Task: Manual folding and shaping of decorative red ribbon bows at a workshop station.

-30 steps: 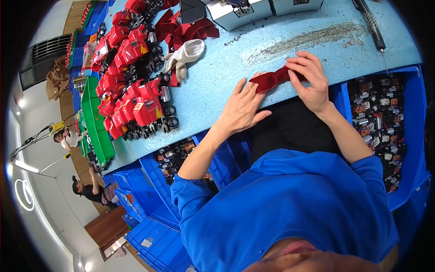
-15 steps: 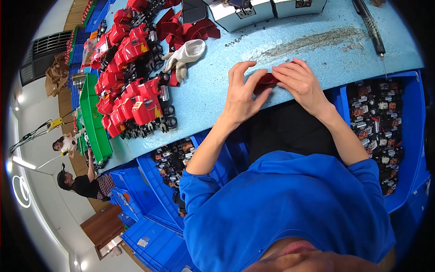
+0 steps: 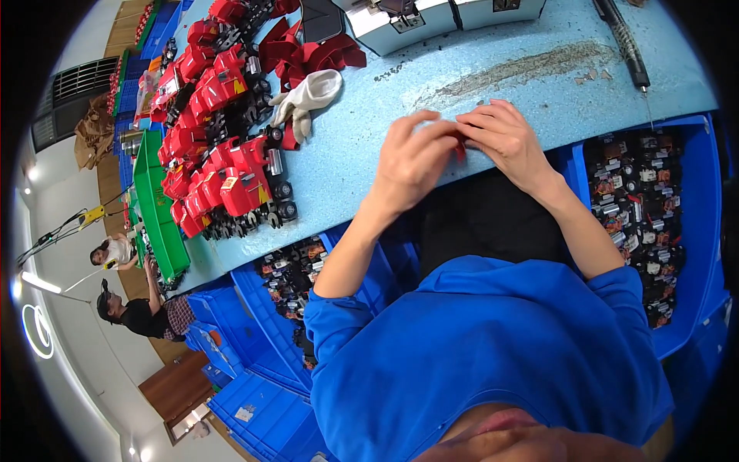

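In the head view, a scuffed light-blue bench [image 3: 350, 162] runs through a white-walled room, with red toy trucks [image 3: 245, 185] crowding its left part; at its near edge the left hand [image 3: 412, 165] and right hand [image 3: 506, 146] pinch a mostly hidden red strip [image 3: 460, 152]. A green tray [image 3: 158, 208] stands past the trucks; the right-hand blue crate [image 3: 697, 296] holds dark wheeled chassis [image 3: 639, 223]

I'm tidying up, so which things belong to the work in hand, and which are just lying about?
Likely in use: red piece between left hand and right hand; perhaps red strips.

Apparently idle: white glove; red toy trucks; black tool.
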Demonstrator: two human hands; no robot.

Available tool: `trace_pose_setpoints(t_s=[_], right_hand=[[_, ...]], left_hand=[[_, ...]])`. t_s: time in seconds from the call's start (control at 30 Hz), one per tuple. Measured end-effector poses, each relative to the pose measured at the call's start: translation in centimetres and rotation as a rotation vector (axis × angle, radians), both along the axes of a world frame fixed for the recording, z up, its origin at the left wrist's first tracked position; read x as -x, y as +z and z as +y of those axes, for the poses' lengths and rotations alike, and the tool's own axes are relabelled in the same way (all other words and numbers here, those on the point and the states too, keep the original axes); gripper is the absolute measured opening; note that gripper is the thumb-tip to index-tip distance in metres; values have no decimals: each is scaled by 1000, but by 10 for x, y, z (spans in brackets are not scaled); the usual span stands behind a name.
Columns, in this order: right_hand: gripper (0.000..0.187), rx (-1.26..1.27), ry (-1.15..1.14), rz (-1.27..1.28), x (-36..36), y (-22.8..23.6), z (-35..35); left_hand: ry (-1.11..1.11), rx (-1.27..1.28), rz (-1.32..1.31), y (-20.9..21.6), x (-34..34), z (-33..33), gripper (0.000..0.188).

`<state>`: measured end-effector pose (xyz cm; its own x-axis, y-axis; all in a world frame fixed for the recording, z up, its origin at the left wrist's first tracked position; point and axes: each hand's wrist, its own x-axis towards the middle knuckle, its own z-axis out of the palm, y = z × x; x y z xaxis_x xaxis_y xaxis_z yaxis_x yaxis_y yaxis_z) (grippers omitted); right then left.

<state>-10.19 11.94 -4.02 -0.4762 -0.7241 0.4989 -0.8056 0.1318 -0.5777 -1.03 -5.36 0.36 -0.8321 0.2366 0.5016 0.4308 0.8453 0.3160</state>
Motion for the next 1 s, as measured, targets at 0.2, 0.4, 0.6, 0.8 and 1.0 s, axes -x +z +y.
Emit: trace_pose_setpoints(t_s=[0.2, 0.4, 0.6, 0.8, 1.0], right_hand=[[25, 37, -9, 22, -1, -4, -1], [28, -14, -57, 59, -7, -2, 1], [23, 243, -404, -109, 7, 23, 14], [15, 233, -364, -150, -4, 21, 34], [21, 141, -226, -117, -3, 20, 20]], left_hand=[[-54, 157, -8, -8, -17, 20, 19], [123, 7, 4, -33, -28, 37, 20], [191, -107, -8, -35, -31, 38, 19], [119, -241, -105, -22, -26, 30, 13], [154, -280, -169, -20, -14, 24, 22]])
